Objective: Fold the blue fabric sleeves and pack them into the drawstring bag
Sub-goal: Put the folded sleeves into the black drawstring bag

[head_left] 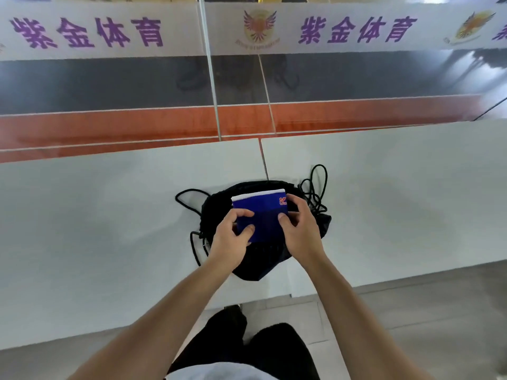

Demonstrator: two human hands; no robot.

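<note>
1. Surface is a pale white table (109, 215), really two slabs butted together with a thin seam running away from the bag. Past the far edge there's an orange and grey floor, then a white banner (109, 31) with purple characters and a winged crest.
2. The black drawstring bag (310, 231) lies flat across that seam, near the table's front edge. Its black cords (318, 187) loop out on both sides of it.
3. The folded blue fabric sleeves (260, 212) sit right on top of the bag, white band at the far end, small red logo at the far right corner. Can't tell if any of it is inside the bag's mouth.
4. Left hand (233, 237) pinches the bundle's near left edge, thumb on top.
5. Right hand (301, 229) grips the right edge, fingers curled round it.
</note>
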